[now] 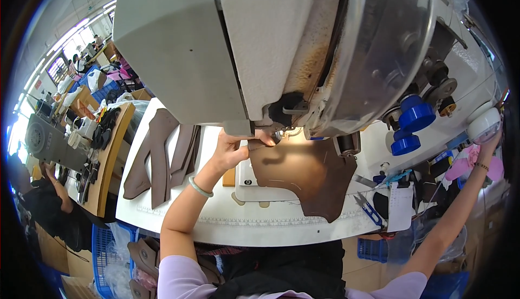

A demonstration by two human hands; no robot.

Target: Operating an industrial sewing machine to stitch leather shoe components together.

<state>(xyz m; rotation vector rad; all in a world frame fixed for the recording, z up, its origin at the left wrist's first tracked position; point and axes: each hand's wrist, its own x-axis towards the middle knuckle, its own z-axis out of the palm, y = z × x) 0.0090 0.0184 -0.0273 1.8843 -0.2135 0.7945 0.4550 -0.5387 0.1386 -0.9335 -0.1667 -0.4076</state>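
Pinching brown leather-like piece (319, 172) with left hand (232, 150) | lying under sewing machine (179, 61), curved edge, pale line marks | right hand (489, 146) at white rounded part (483, 123), cannot tell finger grip | ruler scale (244, 222) along near edge of surface (281, 235)

Sewing workshop, seemingly a shared production floor. Large pale sewing machine (179, 50) fills upper middle, needle area lamp-lit, blue knobs (417, 116) at right. White bench (216, 237) beneath, ruler scale (260, 223) along near edge. Brown cut pieces (160, 161), leather-like, lying left; brown panel (322, 174) under machine. Blue-handled snips (369, 211) at right. Blue crate (97, 250) below bench, clear plastic inside. Far left: wooden bench (112, 177), grey machine (49, 141), co-worker in dark clothes (54, 209). Beyond: cardboard box (85, 99), more people (79, 62) at work, windows (57, 70), rows of strip lights (67, 33) overhead
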